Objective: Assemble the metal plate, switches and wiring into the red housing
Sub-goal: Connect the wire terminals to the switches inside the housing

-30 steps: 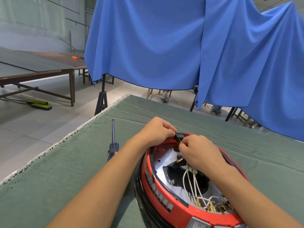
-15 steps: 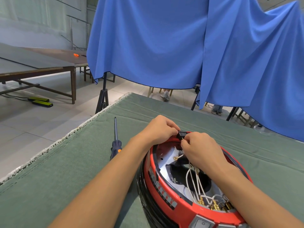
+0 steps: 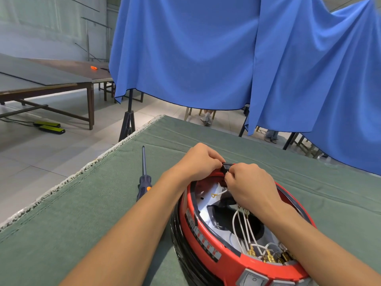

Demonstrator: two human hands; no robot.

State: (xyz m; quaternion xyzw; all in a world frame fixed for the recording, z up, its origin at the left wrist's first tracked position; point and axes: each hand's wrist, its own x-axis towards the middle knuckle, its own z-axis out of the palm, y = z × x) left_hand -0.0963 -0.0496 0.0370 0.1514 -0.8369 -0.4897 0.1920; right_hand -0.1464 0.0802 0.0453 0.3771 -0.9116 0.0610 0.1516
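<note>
Hands meet at the far rim of the red housing [image 3: 208, 247], which sits on the green cloth [image 3: 82, 223] of the table with its open side up so the inside is reachable. The left hand [image 3: 199, 162] curls over the rim from outside and pinches a small black switch [image 3: 226, 167], seemingly bracing it in its slot. The right hand [image 3: 250, 186] reaches in from inside, fingers bent against the back of that switch; whether it grips a wire end or just presses there is hidden by the knuckles.

Inside lies the metal plate [image 3: 206, 210], shiny and curved, with a dark hole in the middle. White wires [image 3: 242, 230] with brass ends trail loosely across it toward a cluster of brass terminals [image 3: 268, 255] near a grey rocker switch [image 3: 252, 278] at the near edge. The housing is glossy plastic, round, with a black band below.

A screwdriver [image 3: 143, 178], dark handle with an orange spot, rests on the cloth just left, within easy reach.
</note>
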